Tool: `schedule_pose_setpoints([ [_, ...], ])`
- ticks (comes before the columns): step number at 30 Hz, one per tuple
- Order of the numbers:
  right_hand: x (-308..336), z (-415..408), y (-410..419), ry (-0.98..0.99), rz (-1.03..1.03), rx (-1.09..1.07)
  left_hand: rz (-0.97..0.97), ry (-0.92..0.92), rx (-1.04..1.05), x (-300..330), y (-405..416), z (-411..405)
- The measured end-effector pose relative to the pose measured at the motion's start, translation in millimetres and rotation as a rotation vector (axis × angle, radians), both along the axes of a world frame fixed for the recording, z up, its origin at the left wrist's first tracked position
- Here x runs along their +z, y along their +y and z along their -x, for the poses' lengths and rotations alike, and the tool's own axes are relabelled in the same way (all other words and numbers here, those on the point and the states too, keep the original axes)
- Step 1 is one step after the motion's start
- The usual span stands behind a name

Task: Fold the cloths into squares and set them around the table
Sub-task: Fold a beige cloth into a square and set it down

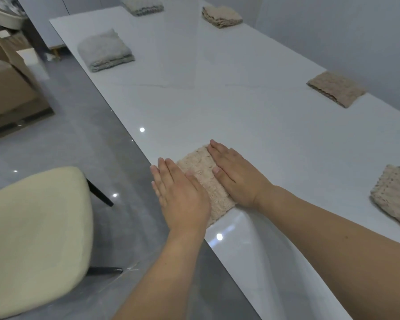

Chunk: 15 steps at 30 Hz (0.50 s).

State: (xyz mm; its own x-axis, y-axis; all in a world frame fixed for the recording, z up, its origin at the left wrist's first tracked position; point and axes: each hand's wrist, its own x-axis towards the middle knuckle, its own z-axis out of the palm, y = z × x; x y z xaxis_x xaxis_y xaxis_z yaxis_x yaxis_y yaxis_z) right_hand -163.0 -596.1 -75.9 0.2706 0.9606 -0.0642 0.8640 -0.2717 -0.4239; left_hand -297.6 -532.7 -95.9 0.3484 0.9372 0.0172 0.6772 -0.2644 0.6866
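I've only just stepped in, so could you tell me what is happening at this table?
A person is pressing both flat hands, left hand and right hand, on a folded beige cloth at the near edge of the white table. Five more folded cloths already lie around the table, one of them a grey cloth. A cream chair stands alongside.

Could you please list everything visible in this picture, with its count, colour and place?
table: one, glossy white, running from near right to far left.
beige cloths: four folded; one under the hands at the near edge, one near right, one mid right, one far end.
grey cloths: two folded; one on the left edge, one at the far end.
chair: one, cream, dark legs, on the floor at left.
floor: grey, glossy.
cardboard boxes: brown, far left; count unclear.
left hand: flat on the cloth's left side.
right hand: flat on its right side.
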Motion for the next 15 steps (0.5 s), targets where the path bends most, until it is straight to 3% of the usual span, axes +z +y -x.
schedule_pose_setpoints([
  [15, -5.3, 1.7, -0.1, -0.113, 0.022, -0.004, -0.037, 0.071, 0.004, -1.7, -0.9, -1.4],
])
